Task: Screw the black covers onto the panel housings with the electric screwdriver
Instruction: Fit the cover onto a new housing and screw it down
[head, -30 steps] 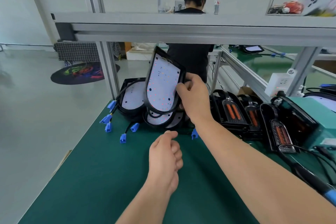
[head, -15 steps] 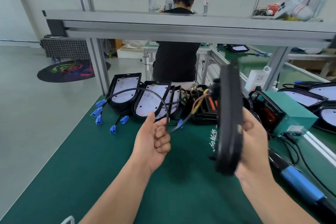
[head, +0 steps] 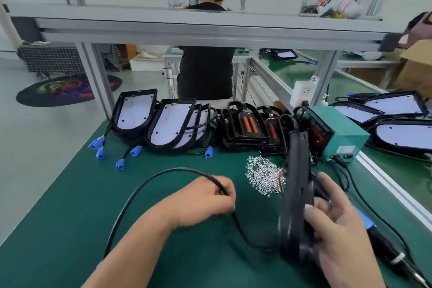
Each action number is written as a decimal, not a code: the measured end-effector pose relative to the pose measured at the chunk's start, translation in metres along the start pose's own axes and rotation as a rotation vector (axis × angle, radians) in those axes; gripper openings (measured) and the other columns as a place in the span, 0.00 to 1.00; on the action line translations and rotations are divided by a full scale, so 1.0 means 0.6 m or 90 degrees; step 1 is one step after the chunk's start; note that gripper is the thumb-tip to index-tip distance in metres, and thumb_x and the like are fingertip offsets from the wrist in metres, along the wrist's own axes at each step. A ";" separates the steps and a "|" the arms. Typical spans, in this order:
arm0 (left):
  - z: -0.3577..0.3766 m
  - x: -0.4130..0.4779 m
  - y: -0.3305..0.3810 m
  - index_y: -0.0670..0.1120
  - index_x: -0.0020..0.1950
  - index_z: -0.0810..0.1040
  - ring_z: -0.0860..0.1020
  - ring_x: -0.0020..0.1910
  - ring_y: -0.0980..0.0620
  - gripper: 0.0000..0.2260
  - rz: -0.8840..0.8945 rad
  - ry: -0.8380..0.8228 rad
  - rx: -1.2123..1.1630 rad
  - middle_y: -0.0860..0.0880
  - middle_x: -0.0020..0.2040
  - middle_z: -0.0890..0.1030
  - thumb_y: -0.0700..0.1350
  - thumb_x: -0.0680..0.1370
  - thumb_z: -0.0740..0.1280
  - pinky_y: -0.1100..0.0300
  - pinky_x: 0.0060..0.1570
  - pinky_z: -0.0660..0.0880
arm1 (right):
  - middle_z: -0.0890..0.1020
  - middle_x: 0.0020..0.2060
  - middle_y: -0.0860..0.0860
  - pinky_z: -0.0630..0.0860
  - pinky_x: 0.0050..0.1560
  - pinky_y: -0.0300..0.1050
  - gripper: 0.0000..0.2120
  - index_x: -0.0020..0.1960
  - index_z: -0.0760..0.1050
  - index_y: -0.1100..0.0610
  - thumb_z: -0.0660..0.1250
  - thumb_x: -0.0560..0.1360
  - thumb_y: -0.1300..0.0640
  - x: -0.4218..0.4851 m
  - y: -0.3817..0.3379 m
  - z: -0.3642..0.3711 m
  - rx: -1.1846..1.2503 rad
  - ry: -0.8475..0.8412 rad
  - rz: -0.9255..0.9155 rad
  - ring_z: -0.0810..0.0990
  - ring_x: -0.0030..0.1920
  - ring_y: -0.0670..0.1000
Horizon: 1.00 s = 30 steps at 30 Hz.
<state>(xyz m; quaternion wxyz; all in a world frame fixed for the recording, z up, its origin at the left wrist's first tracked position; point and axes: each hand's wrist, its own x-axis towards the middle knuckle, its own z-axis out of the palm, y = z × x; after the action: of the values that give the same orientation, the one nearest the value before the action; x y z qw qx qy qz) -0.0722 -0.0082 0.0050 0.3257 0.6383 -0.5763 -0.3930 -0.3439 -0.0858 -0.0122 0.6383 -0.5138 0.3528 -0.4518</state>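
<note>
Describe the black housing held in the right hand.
The black panel housing is seen edge-on and motion-blurred, its material unclear. It stands roughly upright above the green mat, gripped from the right by the right hand. A black cable runs from its lower end through the left hand, which holds it.

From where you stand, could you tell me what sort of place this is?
Most likely a lamp assembly workshop: panel housings line a green workbench, a heap of screws lies by them, and another worker is at the next bench.
</note>
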 end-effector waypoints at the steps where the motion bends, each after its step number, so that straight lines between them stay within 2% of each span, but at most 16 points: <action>1: 0.007 0.000 0.003 0.53 0.42 0.78 0.69 0.29 0.57 0.04 -0.038 -0.038 -0.028 0.58 0.31 0.74 0.51 0.71 0.67 0.63 0.30 0.66 | 0.83 0.44 0.65 0.78 0.29 0.50 0.36 0.76 0.72 0.39 0.72 0.77 0.70 -0.006 0.004 -0.007 -0.024 -0.004 0.008 0.80 0.34 0.59; 3: 0.018 0.001 0.006 0.54 0.42 0.75 0.64 0.26 0.55 0.03 -0.102 -0.081 -0.074 0.57 0.29 0.70 0.52 0.71 0.66 0.63 0.26 0.59 | 0.84 0.42 0.63 0.75 0.24 0.49 0.41 0.74 0.70 0.33 0.71 0.76 0.73 -0.013 0.016 -0.018 -0.070 -0.005 0.062 0.76 0.27 0.61; 4: 0.021 0.002 0.007 0.54 0.42 0.74 0.61 0.26 0.55 0.03 -0.124 -0.085 -0.093 0.56 0.29 0.67 0.51 0.72 0.65 0.63 0.26 0.56 | 0.83 0.39 0.61 0.75 0.24 0.49 0.42 0.73 0.71 0.33 0.73 0.74 0.73 -0.017 0.020 -0.022 -0.060 0.001 0.084 0.75 0.26 0.62; 7: 0.020 0.003 0.011 0.52 0.38 0.70 0.57 0.26 0.54 0.08 -0.189 -0.075 -0.212 0.53 0.30 0.66 0.53 0.73 0.65 0.63 0.26 0.51 | 0.78 0.33 0.58 0.77 0.26 0.50 0.38 0.74 0.72 0.44 0.74 0.72 0.74 -0.027 0.016 -0.010 -0.047 0.001 0.121 0.78 0.27 0.62; 10: 0.012 0.000 0.011 0.54 0.38 0.76 0.57 0.26 0.56 0.15 -0.218 -0.075 -0.331 0.52 0.32 0.68 0.64 0.74 0.67 0.66 0.24 0.51 | 0.77 0.33 0.58 0.79 0.26 0.50 0.33 0.72 0.72 0.50 0.73 0.74 0.75 -0.026 0.014 -0.001 -0.043 0.031 0.135 0.79 0.28 0.62; 13: 0.008 -0.003 0.007 0.53 0.38 0.74 0.57 0.28 0.55 0.16 -0.154 -0.060 -0.239 0.54 0.33 0.65 0.63 0.74 0.72 0.64 0.26 0.52 | 0.82 0.35 0.59 0.81 0.26 0.50 0.25 0.70 0.73 0.53 0.71 0.77 0.72 -0.032 0.005 0.002 -0.037 0.045 0.161 0.83 0.31 0.65; 16: -0.001 -0.004 0.005 0.49 0.40 0.74 0.59 0.30 0.53 0.14 -0.098 0.008 -0.107 0.53 0.33 0.63 0.57 0.74 0.73 0.62 0.27 0.56 | 0.83 0.35 0.61 0.79 0.24 0.49 0.17 0.66 0.75 0.55 0.70 0.80 0.68 -0.050 -0.014 -0.004 -0.063 -0.042 0.195 0.84 0.32 0.70; 18: -0.016 -0.005 -0.001 0.44 0.37 0.70 0.60 0.32 0.52 0.19 -0.036 0.022 -0.027 0.50 0.34 0.62 0.55 0.76 0.72 0.61 0.30 0.58 | 0.83 0.34 0.62 0.73 0.22 0.45 0.14 0.64 0.77 0.54 0.72 0.80 0.63 -0.053 -0.029 -0.015 -0.165 -0.075 0.191 0.82 0.29 0.66; 20: -0.029 -0.010 -0.008 0.45 0.36 0.72 0.63 0.35 0.53 0.20 -0.023 0.012 0.044 0.51 0.35 0.65 0.58 0.76 0.72 0.59 0.35 0.60 | 0.84 0.34 0.56 0.73 0.25 0.44 0.11 0.60 0.80 0.44 0.73 0.79 0.53 -0.040 -0.047 -0.030 -0.366 -0.079 0.113 0.80 0.27 0.57; 22: -0.035 -0.011 -0.013 0.49 0.38 0.80 0.69 0.36 0.57 0.16 -0.047 -0.006 0.063 0.55 0.34 0.71 0.60 0.75 0.73 0.59 0.39 0.65 | 0.85 0.38 0.47 0.76 0.38 0.46 0.10 0.57 0.82 0.38 0.73 0.76 0.46 -0.008 -0.070 -0.032 -0.497 -0.027 -0.021 0.79 0.31 0.45; 24: -0.033 -0.010 -0.013 0.53 0.44 0.86 0.76 0.39 0.60 0.12 -0.062 -0.018 0.048 0.59 0.38 0.81 0.60 0.75 0.74 0.62 0.44 0.71 | 0.85 0.45 0.38 0.76 0.48 0.46 0.09 0.57 0.82 0.39 0.72 0.77 0.43 0.045 -0.089 -0.010 -0.512 0.011 -0.112 0.82 0.42 0.39; 26: -0.026 -0.006 -0.010 0.53 0.48 0.88 0.82 0.45 0.61 0.10 -0.051 -0.015 0.034 0.56 0.45 0.87 0.58 0.74 0.76 0.64 0.50 0.75 | 0.84 0.50 0.35 0.76 0.56 0.44 0.16 0.63 0.79 0.41 0.70 0.78 0.38 0.115 -0.102 0.035 -0.571 -0.009 -0.165 0.81 0.50 0.35; 28: -0.020 -0.003 -0.009 0.50 0.52 0.87 0.83 0.47 0.58 0.13 -0.046 0.016 0.003 0.52 0.48 0.88 0.56 0.72 0.78 0.60 0.54 0.78 | 0.83 0.59 0.38 0.76 0.62 0.48 0.29 0.73 0.75 0.47 0.67 0.78 0.33 0.189 -0.110 0.087 -0.642 -0.044 -0.210 0.81 0.56 0.38; 30: -0.019 -0.003 -0.009 0.47 0.54 0.85 0.80 0.42 0.58 0.21 -0.069 0.056 -0.034 0.53 0.42 0.85 0.58 0.68 0.80 0.62 0.47 0.78 | 0.81 0.67 0.48 0.76 0.60 0.51 0.37 0.77 0.71 0.52 0.64 0.77 0.29 0.254 -0.114 0.138 -0.727 -0.062 -0.242 0.81 0.62 0.50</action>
<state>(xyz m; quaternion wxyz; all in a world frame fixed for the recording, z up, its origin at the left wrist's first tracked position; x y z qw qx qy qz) -0.0597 -0.0062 0.0062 0.3461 0.6763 -0.5154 -0.3965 -0.2304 -0.2052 0.0749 0.1851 -0.8493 0.4122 -0.2731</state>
